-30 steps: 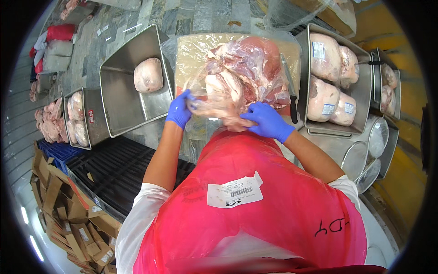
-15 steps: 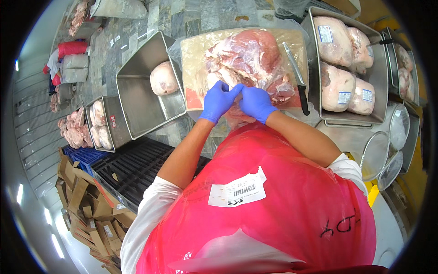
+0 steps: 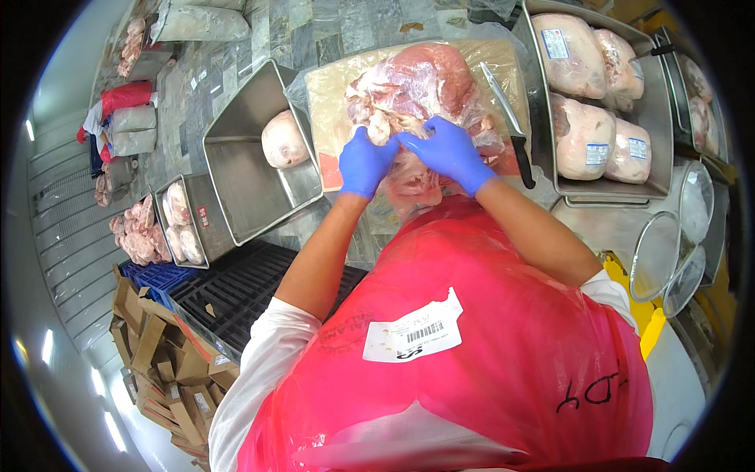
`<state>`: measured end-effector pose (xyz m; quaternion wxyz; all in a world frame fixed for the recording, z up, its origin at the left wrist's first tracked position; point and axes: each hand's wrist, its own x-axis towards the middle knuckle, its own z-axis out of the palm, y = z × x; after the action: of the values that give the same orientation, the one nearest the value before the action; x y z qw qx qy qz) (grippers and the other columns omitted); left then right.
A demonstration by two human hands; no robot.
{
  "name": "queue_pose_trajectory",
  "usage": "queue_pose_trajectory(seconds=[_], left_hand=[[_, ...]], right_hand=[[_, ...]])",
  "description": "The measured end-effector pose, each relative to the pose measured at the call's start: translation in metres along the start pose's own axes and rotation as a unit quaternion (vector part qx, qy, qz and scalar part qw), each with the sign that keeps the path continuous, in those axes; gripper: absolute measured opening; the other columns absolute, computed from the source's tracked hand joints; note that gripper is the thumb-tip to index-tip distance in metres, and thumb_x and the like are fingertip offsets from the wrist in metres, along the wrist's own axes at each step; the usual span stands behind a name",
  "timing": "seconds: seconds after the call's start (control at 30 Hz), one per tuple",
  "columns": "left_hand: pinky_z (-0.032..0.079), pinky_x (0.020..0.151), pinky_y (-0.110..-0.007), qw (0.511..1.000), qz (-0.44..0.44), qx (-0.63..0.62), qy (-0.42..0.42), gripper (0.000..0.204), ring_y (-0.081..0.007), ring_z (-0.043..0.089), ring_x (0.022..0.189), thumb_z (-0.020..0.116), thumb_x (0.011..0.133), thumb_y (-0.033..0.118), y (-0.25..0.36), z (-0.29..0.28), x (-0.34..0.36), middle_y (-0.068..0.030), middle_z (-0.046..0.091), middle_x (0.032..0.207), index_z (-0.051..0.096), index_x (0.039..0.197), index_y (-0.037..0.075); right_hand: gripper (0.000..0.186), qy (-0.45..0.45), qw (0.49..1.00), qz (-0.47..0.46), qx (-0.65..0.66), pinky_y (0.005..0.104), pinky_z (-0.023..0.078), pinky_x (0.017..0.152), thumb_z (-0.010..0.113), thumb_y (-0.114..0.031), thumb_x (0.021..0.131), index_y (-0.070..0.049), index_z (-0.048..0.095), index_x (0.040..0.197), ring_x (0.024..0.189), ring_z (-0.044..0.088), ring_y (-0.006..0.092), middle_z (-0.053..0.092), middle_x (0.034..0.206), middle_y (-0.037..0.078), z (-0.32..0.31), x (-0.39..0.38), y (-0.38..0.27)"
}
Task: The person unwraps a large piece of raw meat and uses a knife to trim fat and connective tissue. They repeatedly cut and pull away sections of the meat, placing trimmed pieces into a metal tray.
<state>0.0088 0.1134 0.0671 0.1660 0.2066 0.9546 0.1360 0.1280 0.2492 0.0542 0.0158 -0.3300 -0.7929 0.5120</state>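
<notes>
A large piece of raw meat [image 3: 429, 79], dark red on top with pale fat and membrane, lies on a tan cutting board [image 3: 326, 90] under clear plastic film. My left hand [image 3: 367, 164], in a blue glove, pinches the meat's pale near edge. Close beside it, my right hand [image 3: 454, 155], gloved the same way, grips that edge with thumb and fingers. Some fingertips are hidden in the folds. Loose pinkish meat and fat hang below the hands toward my red apron. A black-handled knife [image 3: 505, 106] rests along the board's right side, its handle toward me.
To the left, a deep metal bin [image 3: 248, 169] holds one wrapped pale meat piece [image 3: 284, 140]. On the right, another metal bin [image 3: 568, 191] holds several labelled pieces. Black pallets [image 3: 252, 291] and flattened cardboard [image 3: 177, 370] are at lower left; mesh baskets [image 3: 655, 256] at right.
My right hand has turned and spread a little, its thumb now higher on the meat. My left hand has shifted slightly left and down, and more of the pale underside shows between them.
</notes>
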Motion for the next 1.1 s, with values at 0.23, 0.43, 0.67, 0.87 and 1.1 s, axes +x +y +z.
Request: queue_pose_trajectory(seconds=[0.23,0.43,0.67,0.87,1.1], left_hand=[[0.054,0.085,-0.048,0.996,0.048,-0.069,-0.029,0.056,-0.0431,0.069,0.096,0.072,0.078,0.046,-0.019,0.004,0.020,-0.0284,0.071,0.100,0.068,0.105,-0.003],[0.056,0.074,-0.036,0.985,0.020,-0.172,0.017,0.043,-0.0252,0.074,0.082,0.073,0.085,0.029,-0.029,0.015,0.017,-0.0181,0.075,0.089,0.071,0.110,-0.006],[0.052,0.058,-0.028,0.907,-0.072,-0.405,-0.092,0.032,-0.0127,0.064,0.064,0.073,0.089,0.020,-0.035,0.003,0.025,-0.0081,0.071,0.083,0.071,0.108,-0.006],[0.051,0.054,-0.028,0.859,-0.121,-0.489,-0.092,0.030,-0.0144,0.064,0.060,0.074,0.087,0.019,-0.039,-0.004,0.025,-0.0074,0.069,0.079,0.071,0.106,-0.004],[0.057,0.057,-0.031,0.840,-0.153,-0.507,-0.115,0.034,-0.0177,0.066,0.061,0.074,0.087,0.023,-0.043,-0.010,0.028,-0.0091,0.068,0.079,0.068,0.108,-0.002]], right_hand=[[0.042,-0.145,0.981,0.040,-0.123,0.0471,0.055,0.091,0.065,-0.026,0.083,0.006,0.071,0.109,0.107,0.068,0.0422,0.068,0.110,0.033,0.033,0.043,-0.020],[0.032,-0.134,0.973,0.051,-0.180,0.0485,0.055,0.090,0.059,-0.021,0.086,-0.002,0.074,0.107,0.104,0.069,0.0419,0.070,0.110,0.027,0.027,0.047,-0.027],[0.031,-0.115,0.974,-0.038,-0.190,0.0506,0.055,0.088,0.057,-0.021,0.085,-0.002,0.073,0.104,0.100,0.069,0.0431,0.071,0.105,0.025,0.031,0.036,0.002],[0.025,-0.054,0.991,-0.086,-0.089,0.0537,0.053,0.083,0.054,-0.022,0.087,-0.003,0.069,0.091,0.090,0.066,0.0466,0.069,0.094,0.025,0.032,0.027,0.017],[0.023,-0.041,0.988,-0.074,0.126,0.0462,0.050,0.072,0.056,-0.020,0.088,0.001,0.064,0.087,0.073,0.063,0.0356,0.065,0.079,0.024,0.033,0.019,0.028]])
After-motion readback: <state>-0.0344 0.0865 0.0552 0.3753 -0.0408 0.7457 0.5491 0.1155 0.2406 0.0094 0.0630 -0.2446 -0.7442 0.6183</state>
